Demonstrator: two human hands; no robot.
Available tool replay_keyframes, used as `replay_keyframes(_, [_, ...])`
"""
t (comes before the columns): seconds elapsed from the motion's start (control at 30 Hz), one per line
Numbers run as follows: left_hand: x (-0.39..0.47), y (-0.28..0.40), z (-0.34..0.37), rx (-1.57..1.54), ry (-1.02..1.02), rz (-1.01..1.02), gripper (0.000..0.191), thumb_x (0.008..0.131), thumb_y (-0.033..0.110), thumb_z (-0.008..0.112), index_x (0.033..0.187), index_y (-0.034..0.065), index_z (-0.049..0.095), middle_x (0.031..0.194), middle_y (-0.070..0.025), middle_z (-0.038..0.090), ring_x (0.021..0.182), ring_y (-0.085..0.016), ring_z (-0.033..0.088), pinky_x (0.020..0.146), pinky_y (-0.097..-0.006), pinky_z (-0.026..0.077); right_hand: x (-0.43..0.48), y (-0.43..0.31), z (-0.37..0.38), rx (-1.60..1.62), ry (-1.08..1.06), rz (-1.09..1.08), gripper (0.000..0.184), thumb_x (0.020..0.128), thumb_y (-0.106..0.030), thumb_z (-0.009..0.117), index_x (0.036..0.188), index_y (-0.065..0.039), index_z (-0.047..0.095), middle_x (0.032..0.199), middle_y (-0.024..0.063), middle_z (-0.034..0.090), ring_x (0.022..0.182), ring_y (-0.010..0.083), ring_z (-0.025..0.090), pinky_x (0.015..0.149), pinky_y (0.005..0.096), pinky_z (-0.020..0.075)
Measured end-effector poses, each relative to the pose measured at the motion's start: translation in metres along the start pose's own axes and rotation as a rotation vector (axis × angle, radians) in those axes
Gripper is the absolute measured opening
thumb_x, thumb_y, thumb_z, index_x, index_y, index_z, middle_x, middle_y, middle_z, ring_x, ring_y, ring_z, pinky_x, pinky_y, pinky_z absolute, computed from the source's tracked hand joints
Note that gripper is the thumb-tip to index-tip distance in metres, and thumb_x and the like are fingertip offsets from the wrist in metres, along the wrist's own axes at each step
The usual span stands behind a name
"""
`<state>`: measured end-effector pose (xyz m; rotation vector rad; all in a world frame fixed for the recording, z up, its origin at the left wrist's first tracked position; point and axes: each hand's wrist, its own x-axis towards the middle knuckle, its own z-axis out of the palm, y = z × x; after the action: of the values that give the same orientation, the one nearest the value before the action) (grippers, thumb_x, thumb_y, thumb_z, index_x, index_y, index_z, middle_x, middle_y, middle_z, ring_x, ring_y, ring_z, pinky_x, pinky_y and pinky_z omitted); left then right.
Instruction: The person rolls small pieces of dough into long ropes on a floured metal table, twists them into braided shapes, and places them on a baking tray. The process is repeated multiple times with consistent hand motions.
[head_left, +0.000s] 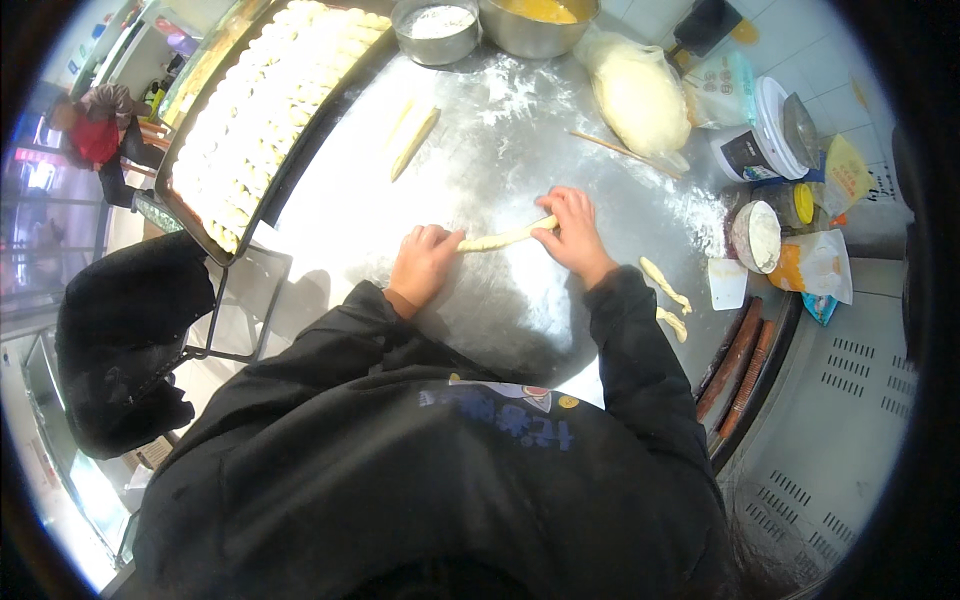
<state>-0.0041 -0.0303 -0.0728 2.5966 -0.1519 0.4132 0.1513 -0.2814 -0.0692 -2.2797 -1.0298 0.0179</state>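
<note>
Between my two hands a twisted strip of dough (499, 241) stretches just over the floured metal worktop (480, 300). Its left end is pinched by my left hand (424, 262). My right hand (571, 232) grips the other end, which sits a little farther from me. To the right of my right forearm lie two twisted dough pieces, one (664, 284) whole in view and another (672, 325) partly hidden by the sleeve. Farther off on the worktop rest cut dough strips (415, 144), pale against the bright surface.
A large tray of shaped dough (255, 112) stands at the left. Along the back are a flour bowl (436, 31), a bowl of yellow contents (538, 22) and bagged dough (637, 97). Rolling pins (739, 367), a white scraper (727, 285) and a flour-filled bowl (757, 236) line the right.
</note>
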Motion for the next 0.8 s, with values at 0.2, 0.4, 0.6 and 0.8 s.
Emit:
replay_keyframes(0.2, [0.003,-0.01,-0.006,-0.114,-0.004,0.062,0.023,0.082,0.006,0.069,0.105,0.0074,0.072,0.084,-0.0088,0.056,0.077,-0.027,0.055,0.066,-0.0358,0.046,-0.037,-0.024,-0.027,0.087,-0.068,0.02,0.012,0.086,-0.009,0.065,0.097,-0.005,0.065,0.088,0.0119,0.059,0.084,0.0343,0.058,0.074,0.0409,0.0474])
replay_keyframes(0.4, [-0.017,0.003,-0.013,-0.136,-0.127,0.218,0.031,0.081,0.007,0.068,0.112,0.0106,0.071,0.089,-0.0085,0.056,0.079,-0.027,0.056,0.065,-0.038,0.046,-0.116,-0.069,-0.014,-0.237,0.187,0.182,0.036,0.088,-0.02,0.068,0.121,-0.008,0.066,0.125,0.0156,0.06,0.119,0.0384,0.053,0.098,0.0529,0.0392])
replay_keyframes(0.6, [-0.018,0.012,-0.015,0.087,-0.187,0.153,0.062,0.08,0.022,0.073,0.138,0.0143,0.052,0.142,-0.0126,0.045,0.118,-0.033,0.048,0.098,-0.0491,0.04,-0.05,-0.043,0.021,-0.392,0.046,0.675,0.071,0.092,-0.046,0.06,0.148,-0.008,0.041,0.159,0.0212,0.026,0.146,0.0486,0.016,0.11,0.0699,0.0121])
replay_keyframes(0.8, [-0.009,0.015,-0.007,0.067,-0.132,0.115,0.055,0.083,0.016,0.067,0.136,0.0112,0.052,0.133,-0.0145,0.052,0.113,-0.034,0.05,0.095,-0.045,0.041,0.018,-0.012,0.019,-0.388,0.365,0.6,0.054,0.087,-0.04,0.067,0.128,-0.007,0.054,0.141,0.0163,0.045,0.135,0.0413,0.034,0.104,0.0611,0.0259])
